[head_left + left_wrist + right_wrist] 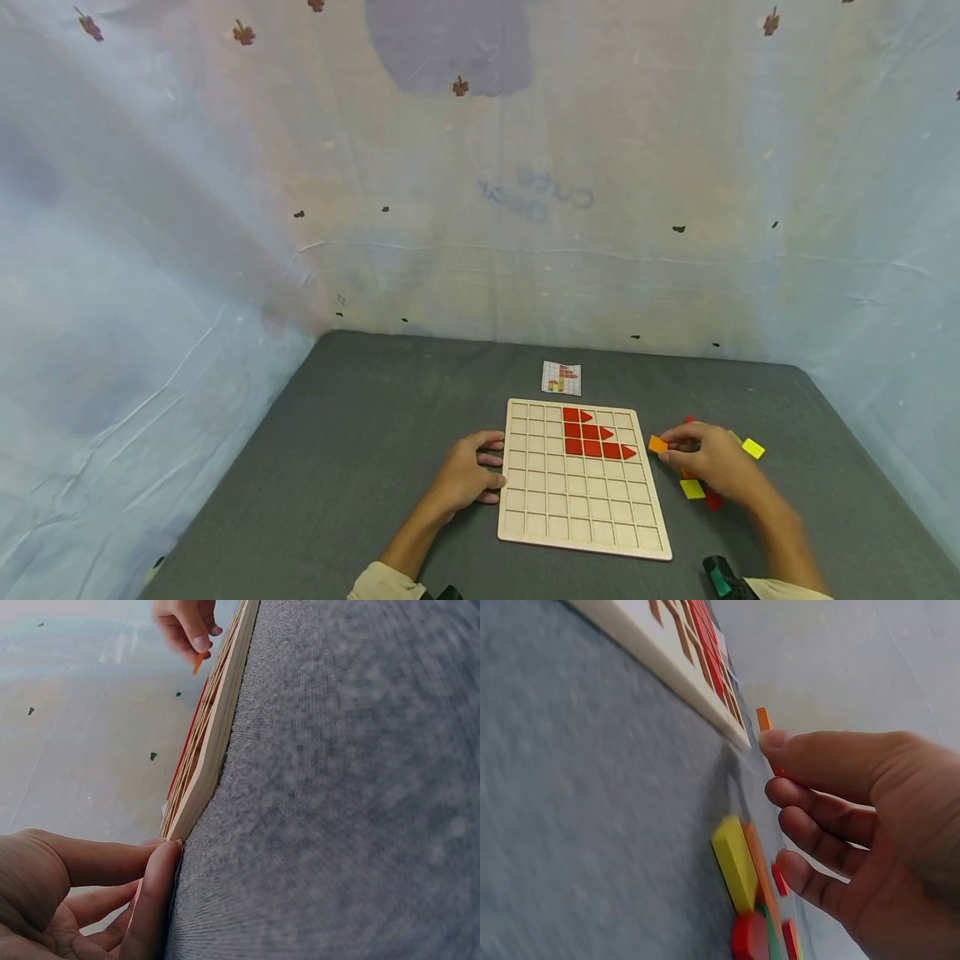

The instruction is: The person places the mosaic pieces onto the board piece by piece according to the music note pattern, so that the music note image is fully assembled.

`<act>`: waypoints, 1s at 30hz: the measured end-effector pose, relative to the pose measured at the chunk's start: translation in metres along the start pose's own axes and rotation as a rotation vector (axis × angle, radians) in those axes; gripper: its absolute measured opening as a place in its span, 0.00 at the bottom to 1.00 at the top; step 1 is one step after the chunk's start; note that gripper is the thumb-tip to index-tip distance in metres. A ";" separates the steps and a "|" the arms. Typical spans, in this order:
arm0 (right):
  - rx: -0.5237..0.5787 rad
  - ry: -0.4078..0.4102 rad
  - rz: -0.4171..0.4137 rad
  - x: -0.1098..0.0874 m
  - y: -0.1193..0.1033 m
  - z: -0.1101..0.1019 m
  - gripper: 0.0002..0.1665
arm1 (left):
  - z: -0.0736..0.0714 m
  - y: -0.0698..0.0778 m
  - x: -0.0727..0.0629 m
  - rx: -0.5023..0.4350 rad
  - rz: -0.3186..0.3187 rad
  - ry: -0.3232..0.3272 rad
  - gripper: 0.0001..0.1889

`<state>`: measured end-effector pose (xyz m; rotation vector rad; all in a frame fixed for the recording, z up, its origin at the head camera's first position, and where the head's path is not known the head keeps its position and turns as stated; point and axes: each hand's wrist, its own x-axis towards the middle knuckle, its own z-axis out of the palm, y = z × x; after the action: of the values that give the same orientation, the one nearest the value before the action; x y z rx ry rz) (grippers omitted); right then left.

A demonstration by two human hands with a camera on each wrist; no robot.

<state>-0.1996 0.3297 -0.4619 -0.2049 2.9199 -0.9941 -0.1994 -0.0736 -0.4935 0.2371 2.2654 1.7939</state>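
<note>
A wooden grid board [547, 504] lies flat with three rows of red pieces [592, 448] in its upper squares, each row ending in a pointed piece at the right. The left hand [462, 473] touches the board's left edge with its fingertips; the left wrist view shows its thumb and fingers [154, 889] against the edge. Just right of the board, the right hand [712, 454] pinches an orange square tile [657, 444] between thumb and finger. In the right wrist view that orange tile [763, 720] is held above the table, its remaining fingers loosely curled.
A small printed pattern card [562, 378] lies behind the board. Loose coloured pieces lie around and under the right hand, among them a yellow tile [692, 489], another yellow tile [753, 449] and a red piece [713, 499]. The grey table [360, 450] meets a draped sheet [480, 283] behind.
</note>
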 end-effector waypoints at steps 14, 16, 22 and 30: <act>0.027 -0.012 -0.091 0.007 -0.036 0.025 0.16 | 0.000 0.000 0.001 0.009 -0.001 0.001 0.35; 0.029 -0.017 -0.093 0.008 -0.039 0.030 0.15 | 0.000 0.000 0.001 0.008 -0.001 0.000 0.35; 0.038 -0.018 -0.130 0.010 -0.046 0.040 0.12 | 0.001 0.001 0.000 0.012 0.004 -0.001 0.35; 0.082 -0.068 -0.174 0.012 -0.056 0.050 0.13 | 0.000 0.002 -0.001 -0.005 0.016 -0.003 0.36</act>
<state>-0.2007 0.2543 -0.4675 -0.4866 2.8321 -1.1036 -0.1986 -0.0733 -0.4917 0.2572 2.2632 1.8049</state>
